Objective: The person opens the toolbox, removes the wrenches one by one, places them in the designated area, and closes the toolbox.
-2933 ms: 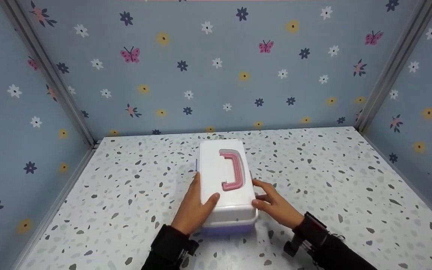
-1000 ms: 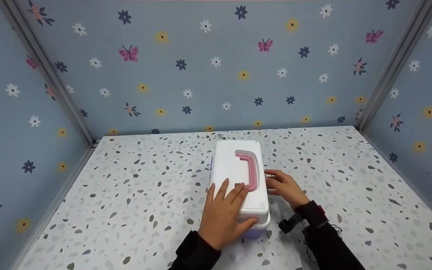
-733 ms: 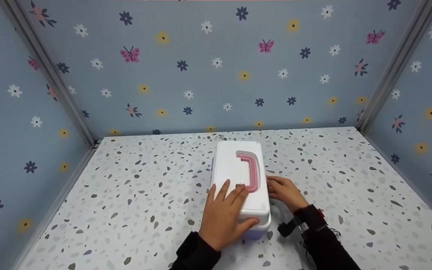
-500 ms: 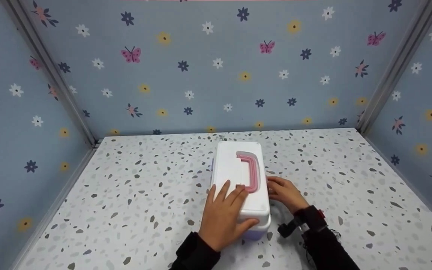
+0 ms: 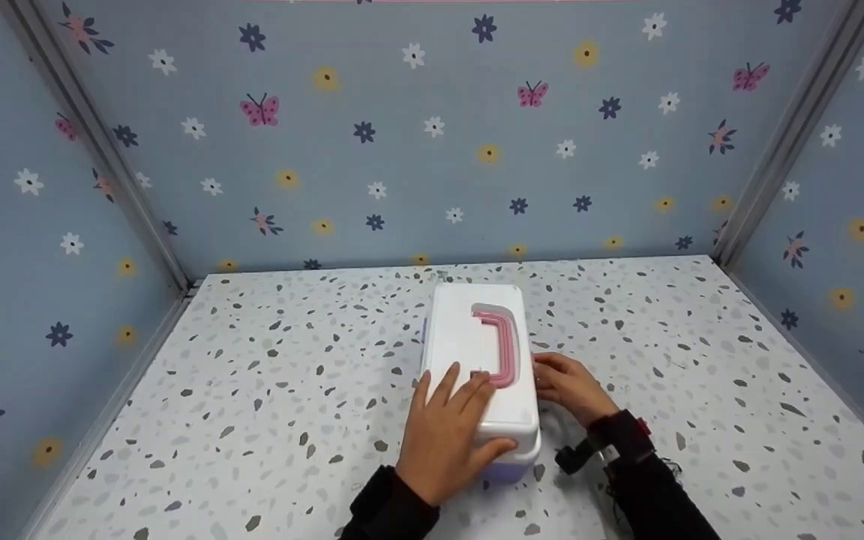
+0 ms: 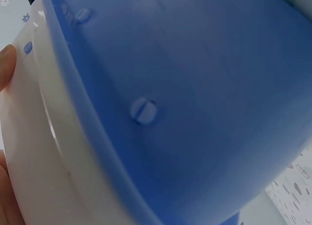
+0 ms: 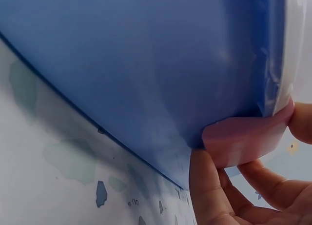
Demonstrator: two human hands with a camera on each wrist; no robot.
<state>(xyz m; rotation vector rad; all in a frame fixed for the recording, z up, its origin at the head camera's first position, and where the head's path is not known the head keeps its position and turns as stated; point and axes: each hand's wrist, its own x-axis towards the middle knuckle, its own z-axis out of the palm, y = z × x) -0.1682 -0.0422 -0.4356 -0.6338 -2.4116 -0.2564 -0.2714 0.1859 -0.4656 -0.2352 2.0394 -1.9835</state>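
A storage box with a white lid (image 5: 451,322) and a blue-purple base (image 6: 209,88) stands lengthwise on the table. Its pink carrying handle (image 5: 508,349) lies folded down in a recess of the lid. Spread over the near part of the lid, my left hand (image 5: 443,442) rests with straight fingers, some tips by the handle's near end. At the right side of the box, my right hand (image 5: 571,386) holds a pink latch (image 7: 243,139), with fingers under its lower edge and the thumb near its top by the lid's rim.
The box rests on a white speckled tabletop (image 5: 289,405). Blue panels with flowers and butterflies (image 5: 432,165) enclose the back and both sides. A dark camera mount (image 5: 573,459) sticks out from my right wrist, close to the tabletop.
The box has shifted to the right. My left hand has gone from its left side onto the lid, and my right hand from the near right corner to the latch.
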